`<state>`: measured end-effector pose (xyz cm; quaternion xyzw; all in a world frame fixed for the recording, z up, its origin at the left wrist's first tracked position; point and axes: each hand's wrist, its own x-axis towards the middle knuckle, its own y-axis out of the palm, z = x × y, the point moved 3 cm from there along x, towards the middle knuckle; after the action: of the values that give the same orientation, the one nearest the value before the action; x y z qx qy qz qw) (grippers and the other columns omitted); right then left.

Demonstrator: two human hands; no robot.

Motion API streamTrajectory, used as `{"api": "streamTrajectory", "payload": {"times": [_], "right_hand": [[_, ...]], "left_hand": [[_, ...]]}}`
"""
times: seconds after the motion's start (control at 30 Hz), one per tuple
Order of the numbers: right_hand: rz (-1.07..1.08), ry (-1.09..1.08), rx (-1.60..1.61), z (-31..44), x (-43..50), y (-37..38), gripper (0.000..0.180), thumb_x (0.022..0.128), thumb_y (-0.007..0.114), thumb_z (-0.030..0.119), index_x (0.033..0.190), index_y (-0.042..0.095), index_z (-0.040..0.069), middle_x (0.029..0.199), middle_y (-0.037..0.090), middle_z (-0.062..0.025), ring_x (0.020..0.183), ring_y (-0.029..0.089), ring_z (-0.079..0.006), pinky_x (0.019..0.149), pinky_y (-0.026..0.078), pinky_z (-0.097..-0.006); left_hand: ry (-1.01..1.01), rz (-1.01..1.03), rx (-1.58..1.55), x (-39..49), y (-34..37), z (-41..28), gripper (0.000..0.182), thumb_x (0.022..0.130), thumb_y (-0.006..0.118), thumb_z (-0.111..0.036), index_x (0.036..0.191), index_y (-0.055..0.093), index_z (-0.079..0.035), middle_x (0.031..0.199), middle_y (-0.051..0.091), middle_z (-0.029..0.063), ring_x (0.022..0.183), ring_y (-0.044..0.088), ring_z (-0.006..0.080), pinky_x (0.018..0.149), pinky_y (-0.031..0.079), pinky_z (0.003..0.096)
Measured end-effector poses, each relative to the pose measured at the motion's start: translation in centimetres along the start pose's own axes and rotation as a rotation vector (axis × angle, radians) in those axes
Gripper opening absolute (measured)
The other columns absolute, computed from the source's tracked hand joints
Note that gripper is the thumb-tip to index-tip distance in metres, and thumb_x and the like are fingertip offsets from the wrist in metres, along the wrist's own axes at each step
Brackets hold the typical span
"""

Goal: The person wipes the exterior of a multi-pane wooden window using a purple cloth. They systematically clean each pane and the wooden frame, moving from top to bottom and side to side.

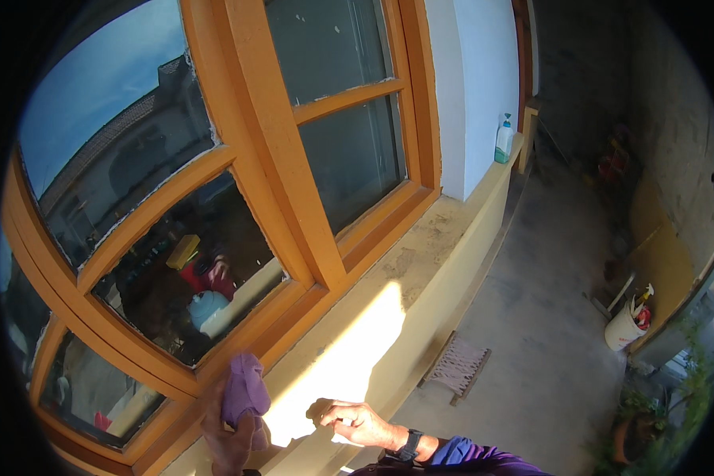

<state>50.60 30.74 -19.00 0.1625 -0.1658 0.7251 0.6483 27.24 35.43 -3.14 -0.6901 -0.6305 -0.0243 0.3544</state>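
In my left hand (pixel 226 440) is a bunched purple cloth (pixel 244 390). The cloth is up against the lower rail of an orange wooden window frame (pixel 214 351), just above the sill. My right hand (pixel 354 422), with a dark watch on its wrist, hovers at the sunlit sill (pixel 345 351). Its fingers are loosely bent with a bright gap between them, and I see nothing held there. Beside the left hand, the lower glass pane (pixel 149 297) mirrors a light-blue pot-like thing, something red and a yellow block.
A pump bottle (pixel 503 140) stands at the sill's far end. On the concrete floor (pixel 511 291) below is a folding stool (pixel 457 366) with a woven seat. Further right are a white bucket (pixel 625 327) holding a spray bottle, and potted plants (pixel 642 416).
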Motion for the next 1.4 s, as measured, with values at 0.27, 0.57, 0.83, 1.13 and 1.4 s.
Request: {"api": "streamTrajectory", "payload": {"times": [0.27,0.57,0.83,1.13,1.4], "right_hand": [[-0.277,0.106,-0.005,1.0,-4.1,-14.5,0.036,0.092,0.061,-0.007,0.125,0.073,0.002,0.121,0.067,-0.0088,0.106,0.064,-0.0178,0.096,0.053,-0.0319],[0.155,0.491,0.393,0.8,-8.6,-16.3,0.035,0.104,0.070,0.015,0.138,0.067,0.006,0.120,0.073,-0.0042,0.111,0.065,-0.0145,0.099,0.052,-0.0313],[0.209,0.656,0.396,0.8,-12.1,-16.2,0.040,0.104,0.071,0.015,0.142,0.065,0.004,0.127,0.073,-0.0068,0.118,0.064,-0.0170,0.107,0.050,-0.0344],[0.372,0.647,0.302,0.8,-9.3,-12.1,0.060,0.100,0.076,0.022,0.153,0.054,0.007,0.136,0.068,-0.0089,0.127,0.060,-0.0202,0.111,0.046,-0.0344],[0.046,0.747,0.376,-1.3,-6.9,-6.8,0.047,0.099,0.067,-0.003,0.145,0.063,0.005,0.127,0.072,-0.0034,0.113,0.065,-0.0132,0.102,0.053,-0.0303]], "left_hand": [[-0.095,0.433,-0.072,-4.6,15.5,-2.6,0.050,0.082,0.079,0.001,0.131,0.068,0.002,0.110,0.077,0.0189,0.096,0.077,0.0271,0.084,0.060,0.0354],[-0.422,0.876,-0.265,-6.9,22.4,-4.3,0.049,0.094,0.076,-0.006,0.142,0.063,-0.003,0.083,0.074,0.0060,0.064,0.066,0.0108,0.060,0.055,0.0300],[-0.518,0.814,-0.184,-9.6,22.8,-0.3,0.041,0.094,0.081,-0.017,0.130,0.068,0.000,0.085,0.076,0.0106,0.074,0.073,0.0157,0.068,0.059,0.0319],[-0.345,0.652,-0.207,-10.9,21.2,3.0,0.041,0.096,0.078,-0.015,0.133,0.065,0.000,0.096,0.074,0.0080,0.082,0.070,0.0130,0.074,0.058,0.0304],[-0.274,0.548,-0.500,-11.0,16.5,7.8,0.048,0.100,0.075,-0.011,0.142,0.058,0.003,0.125,0.069,0.0110,0.114,0.065,0.0151,0.097,0.055,0.0318]]}}
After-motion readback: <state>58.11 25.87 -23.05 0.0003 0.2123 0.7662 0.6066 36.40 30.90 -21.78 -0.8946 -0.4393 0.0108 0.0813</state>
